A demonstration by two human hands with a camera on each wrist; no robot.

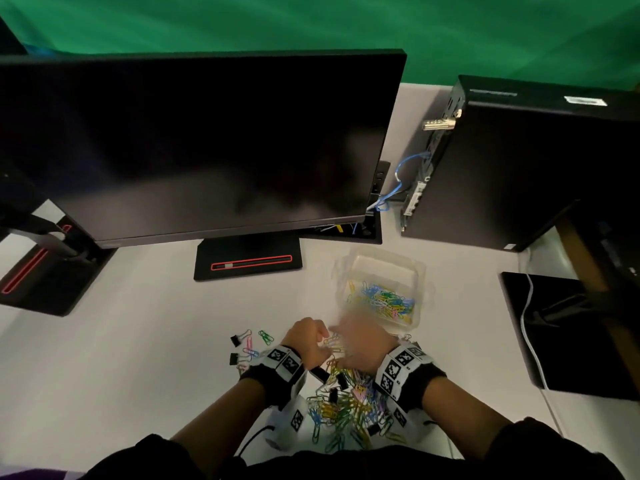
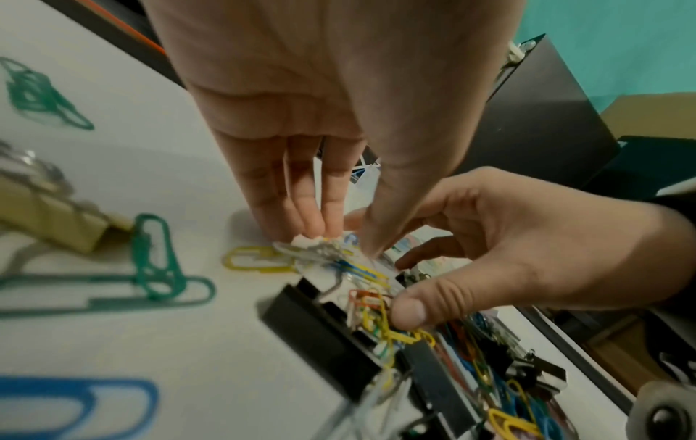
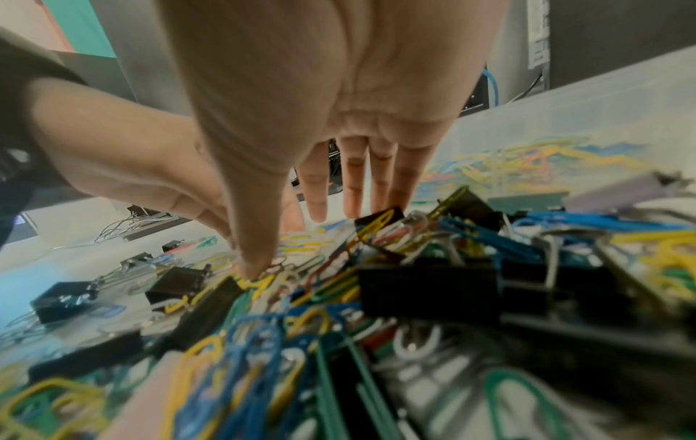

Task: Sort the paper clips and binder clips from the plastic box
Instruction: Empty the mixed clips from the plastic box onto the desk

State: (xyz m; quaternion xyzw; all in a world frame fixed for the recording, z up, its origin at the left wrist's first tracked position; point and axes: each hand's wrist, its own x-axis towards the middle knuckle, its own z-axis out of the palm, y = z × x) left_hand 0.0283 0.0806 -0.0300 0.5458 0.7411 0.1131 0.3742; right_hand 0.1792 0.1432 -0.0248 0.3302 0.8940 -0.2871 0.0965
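Both hands are down in the pile (image 1: 341, 407), a heap of coloured paper clips and black binder clips spread on the white desk (image 1: 138, 341) right in front of the person. The left hand (image 1: 308, 344) works the far edge of the heap: in the left wrist view its fingers (image 2: 301, 205) point down, pressed together, with the thumb closing toward them on a small tangle of clips (image 2: 331, 253), white, yellow and blue. The right hand (image 1: 360, 348) is blurred in the head view. From the left wrist camera its thumb (image 2: 414, 306) and curled fingers pinch at red and yellow paper clips beside a black binder clip (image 2: 320, 330). In its own wrist view the fingers look straighter, so how firmly it holds them cannot be told.

The plastic box (image 1: 384, 289) sits just beyond the right hand, clear, with a layer of coloured paper clips in its near half. To the left of the left hand lies a small sorted group (image 1: 247, 344): two black binder clips and a few green, pink and blue paper clips. Behind stand a dark monitor (image 1: 207, 143) and a black computer case (image 1: 519, 161).
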